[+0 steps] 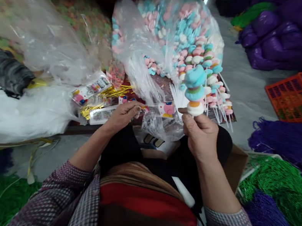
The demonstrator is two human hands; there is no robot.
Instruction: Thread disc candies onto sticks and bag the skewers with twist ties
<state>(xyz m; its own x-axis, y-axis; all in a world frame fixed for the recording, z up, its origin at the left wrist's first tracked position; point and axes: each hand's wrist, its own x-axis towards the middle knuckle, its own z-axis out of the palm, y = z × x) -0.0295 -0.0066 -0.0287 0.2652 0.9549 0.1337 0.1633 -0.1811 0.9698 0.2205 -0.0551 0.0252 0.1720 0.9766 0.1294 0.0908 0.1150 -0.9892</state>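
Observation:
My right hand (201,135) is closed around the lower end of a marshmallow skewer (195,86), held upright. Blue pieces sit at its top and a white one just above my fingers. My left hand (123,115) pinches the edge of a small clear plastic bag (166,110) printed with pink and yellow shapes. The bag stretches between my hands, apparently with nothing inside. Behind my right hand, several finished marshmallow skewers (216,89) lie in a heap beside loose white sticks (179,96). Gold twist ties (114,91) lie beyond my left hand.
A large clear sack of pink, blue and white marshmallows (167,18) stands at the back. To its left is a sack of colourful candies (82,19). An orange basket (294,95), purple sacks (271,40) and green bead strands (278,186) are on the right.

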